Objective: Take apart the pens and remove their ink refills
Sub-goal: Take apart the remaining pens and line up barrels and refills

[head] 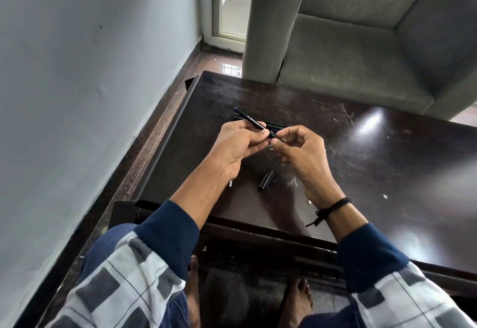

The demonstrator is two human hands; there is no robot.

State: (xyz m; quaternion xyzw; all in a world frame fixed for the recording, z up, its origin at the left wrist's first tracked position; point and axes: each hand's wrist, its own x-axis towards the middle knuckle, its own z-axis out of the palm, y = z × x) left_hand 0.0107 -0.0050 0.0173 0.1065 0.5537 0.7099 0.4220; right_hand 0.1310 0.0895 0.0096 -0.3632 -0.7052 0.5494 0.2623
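My left hand (236, 146) grips a black pen barrel (249, 119) with white lettering, held above the dark table (361, 152). The barrel points up and to the left. My right hand (300, 150) pinches the pen's near end between thumb and forefinger, right beside my left thumb. Other black pens (277, 124) lie on the table just behind my hands, partly hidden. A black pen cap (265, 180) lies on the table between my forearms. A small pale piece (230, 183) peeks out beside my left wrist.
The table's left edge (165, 141) runs close to a grey wall, with a strip of floor between. A grey sofa (361, 43) stands behind the table. A small white speck (385, 196) lies at the right. My knees and bare feet are below the near edge.
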